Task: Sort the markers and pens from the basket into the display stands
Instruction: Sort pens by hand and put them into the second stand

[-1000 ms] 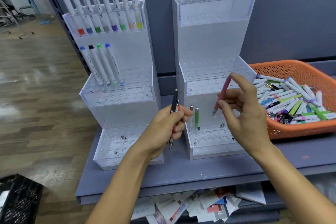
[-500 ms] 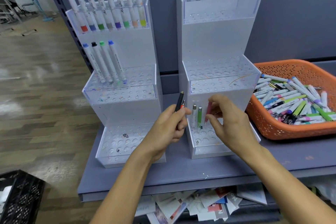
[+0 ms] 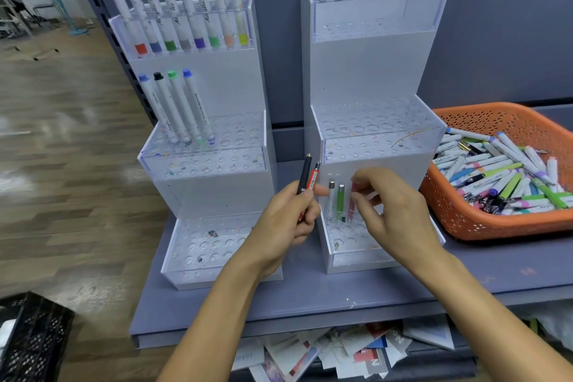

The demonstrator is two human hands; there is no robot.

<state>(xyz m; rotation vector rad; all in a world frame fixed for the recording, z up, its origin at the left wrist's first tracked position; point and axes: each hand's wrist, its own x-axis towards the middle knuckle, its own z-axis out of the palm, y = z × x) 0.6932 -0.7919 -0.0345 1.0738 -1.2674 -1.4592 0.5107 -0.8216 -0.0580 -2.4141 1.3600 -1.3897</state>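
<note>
My right hand (image 3: 391,206) pinches a pink pen (image 3: 352,201) standing upright in the bottom tier of the right display stand (image 3: 366,77), beside a green pen (image 3: 340,200) and a silver pen (image 3: 330,198). My left hand (image 3: 286,223) grips a black pen (image 3: 304,173) and a red pen (image 3: 313,177) together, just left of that stand. The left display stand (image 3: 217,183) holds several white markers in its upper two tiers. The orange basket (image 3: 496,226) at right is full of markers and pens.
Both stands and the basket sit on a grey shelf (image 3: 310,295) against a dark wall. Loose papers (image 3: 325,353) lie on the shelf below. A black crate (image 3: 31,338) is on the wooden floor at lower left.
My right hand brought the pink pen down from in front of the middle tier and stood it in the bottom tier next to the green pen. My left hand stayed put with its two pens.
</note>
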